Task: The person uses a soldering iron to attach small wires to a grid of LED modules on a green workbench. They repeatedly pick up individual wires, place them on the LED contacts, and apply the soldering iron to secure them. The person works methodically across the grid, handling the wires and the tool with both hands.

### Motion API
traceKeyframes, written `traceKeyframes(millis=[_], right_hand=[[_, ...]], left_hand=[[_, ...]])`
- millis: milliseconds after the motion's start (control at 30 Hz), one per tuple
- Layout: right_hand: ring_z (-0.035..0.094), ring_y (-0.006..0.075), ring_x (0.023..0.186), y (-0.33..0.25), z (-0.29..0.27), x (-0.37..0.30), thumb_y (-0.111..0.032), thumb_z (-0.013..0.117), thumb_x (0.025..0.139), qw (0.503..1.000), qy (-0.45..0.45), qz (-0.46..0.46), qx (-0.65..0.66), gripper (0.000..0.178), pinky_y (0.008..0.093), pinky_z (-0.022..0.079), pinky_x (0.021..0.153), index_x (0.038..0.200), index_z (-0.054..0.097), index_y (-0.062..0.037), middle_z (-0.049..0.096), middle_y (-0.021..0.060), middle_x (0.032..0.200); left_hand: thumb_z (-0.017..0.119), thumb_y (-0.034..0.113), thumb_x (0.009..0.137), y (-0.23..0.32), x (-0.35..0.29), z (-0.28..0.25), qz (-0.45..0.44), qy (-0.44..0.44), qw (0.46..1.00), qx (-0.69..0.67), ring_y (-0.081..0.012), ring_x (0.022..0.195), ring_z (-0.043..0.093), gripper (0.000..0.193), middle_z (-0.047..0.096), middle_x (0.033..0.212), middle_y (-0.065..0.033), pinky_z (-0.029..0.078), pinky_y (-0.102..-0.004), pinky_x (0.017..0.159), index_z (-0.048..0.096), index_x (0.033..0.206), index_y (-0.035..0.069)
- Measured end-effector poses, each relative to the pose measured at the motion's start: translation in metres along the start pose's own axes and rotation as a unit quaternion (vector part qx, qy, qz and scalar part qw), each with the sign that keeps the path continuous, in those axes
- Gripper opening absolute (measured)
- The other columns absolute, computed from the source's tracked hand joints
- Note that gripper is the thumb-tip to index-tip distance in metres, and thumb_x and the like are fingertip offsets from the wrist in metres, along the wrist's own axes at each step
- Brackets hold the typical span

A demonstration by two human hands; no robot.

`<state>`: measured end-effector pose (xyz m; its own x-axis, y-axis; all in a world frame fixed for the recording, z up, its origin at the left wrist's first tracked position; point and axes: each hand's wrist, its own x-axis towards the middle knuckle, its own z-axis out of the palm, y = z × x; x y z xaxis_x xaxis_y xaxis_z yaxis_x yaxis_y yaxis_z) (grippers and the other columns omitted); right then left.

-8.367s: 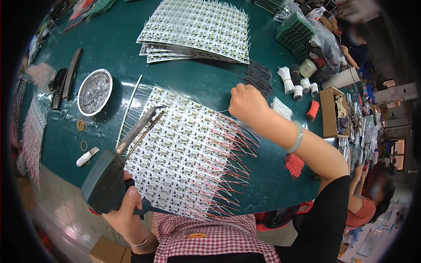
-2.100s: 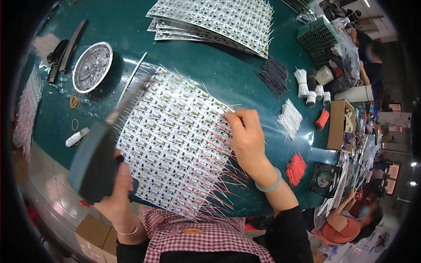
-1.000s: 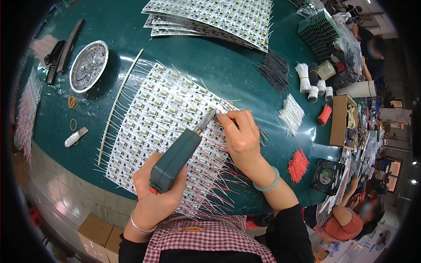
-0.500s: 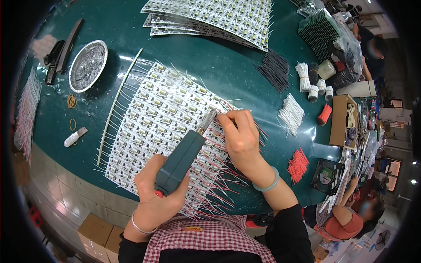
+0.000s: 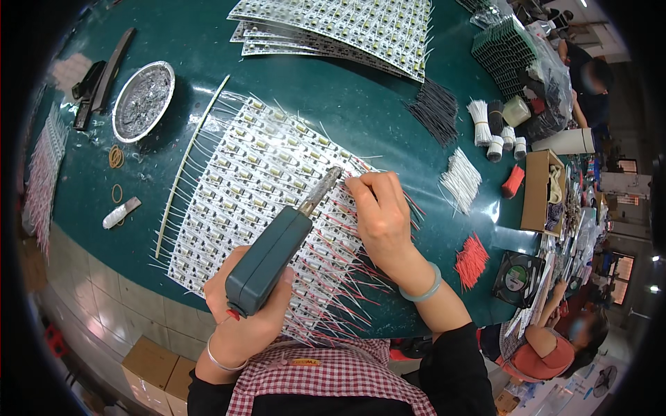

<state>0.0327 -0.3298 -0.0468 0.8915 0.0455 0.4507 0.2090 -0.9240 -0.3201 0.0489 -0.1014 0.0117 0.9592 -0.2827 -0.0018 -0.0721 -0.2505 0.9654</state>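
My left hand (image 5: 258, 327) is wrapped round the thick dark green handle of a soldering iron (image 5: 270, 260). Its metal tip reaches the upper right edge of a white panel of small circuit boards (image 5: 229, 187). Beside that tip, my right hand (image 5: 385, 218) has thumb and forefinger pinched together on what looks like a thin wire; the fingers partly hide it. Red and white wires (image 5: 333, 274) stick out along the panel's right and lower edges. White wires run from its left side to a pale thin strip (image 5: 189, 166).
A round dish of grey scraps (image 5: 143, 102) stands at upper left, near rubber bands (image 5: 116, 157). More panels (image 5: 333, 31) are stacked at the back. Bundles of black (image 5: 434, 111), white (image 5: 460, 182) and red wires (image 5: 472, 261) lie rightward. Other people (image 5: 555, 347) sit at right.
The soldering iron's handle has shifted a little left and down in my left hand, and more of its metal shaft shows. My right hand has stayed nearly in place.
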Motion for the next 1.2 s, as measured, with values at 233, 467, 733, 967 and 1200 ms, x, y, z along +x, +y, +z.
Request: traceKeyframes(millis=[233,467,733,967,1200], right_hand=[[0.056,0.03,0.084,0.0,-0.002,-0.001,0.006,0.064,0.07,0.999,0.03,-0.012,0.0,0.035,0.0369,0.049,0.07,0.104,0.063,0.0079,0.057,0.0152,0.094],[0.056,0.029,0.082,-0.014,-0.003,-0.008,0.006,0.065,0.069,1.0,0.012,-0.008,0.013,0.033,0.0363,0.049,0.069,0.102,0.065,0.0073,0.058,0.0144,0.093],[0.057,0.0295,0.084,-0.014,0.001,-0.011,0.007,0.064,0.068,1.0,0.003,-0.004,0.022,0.034,0.0369,0.05,0.071,0.103,0.064,0.0078,0.058,0.0148,0.094],[0.057,0.0298,0.085,-0.014,0.001,-0.012,0.007,0.063,0.068,1.0,-0.001,-0.002,0.017,0.035,0.0368,0.05,0.071,0.103,0.064,0.0081,0.058,0.0151,0.094],[0.057,0.0302,0.085,-0.013,0.002,-0.011,0.006,0.063,0.069,1.0,-0.003,-0.008,0.016,0.034,0.0373,0.05,0.072,0.103,0.064,0.0088,0.058,0.0155,0.095]], left_hand=[[0.074,-0.004,0.079,-0.006,-0.004,-0.002,0.036,0.007,0.999,0.02,-0.01,0.064,0.057,0.018,0.066,0.081,-0.0079,0.045,-0.0251,0.057,0.07,0.096,-0.006],[0.075,-0.003,0.079,-0.011,-0.01,-0.004,0.006,0.007,1.0,-0.023,-0.0094,0.064,0.058,0.018,0.066,0.08,-0.008,0.046,-0.0253,0.057,0.069,0.096,-0.006],[0.074,-0.003,0.08,-0.01,-0.014,-0.002,-0.02,0.008,1.0,-0.014,-0.0082,0.062,0.057,0.014,0.065,0.075,-0.0069,0.045,-0.025,0.055,0.068,0.092,-0.004],[0.075,-0.001,0.079,-0.012,-0.015,-0.002,-0.045,0.0,0.999,-0.01,-0.0084,0.061,0.057,0.015,0.064,0.072,-0.0056,0.045,-0.0254,0.055,0.064,0.088,-0.002],[0.076,-0.001,0.078,-0.016,-0.015,-0.002,-0.027,-0.009,1.0,0.009,-0.0099,0.058,0.055,0.016,0.061,0.069,-0.0068,0.043,-0.0261,0.054,0.061,0.083,0.0]])
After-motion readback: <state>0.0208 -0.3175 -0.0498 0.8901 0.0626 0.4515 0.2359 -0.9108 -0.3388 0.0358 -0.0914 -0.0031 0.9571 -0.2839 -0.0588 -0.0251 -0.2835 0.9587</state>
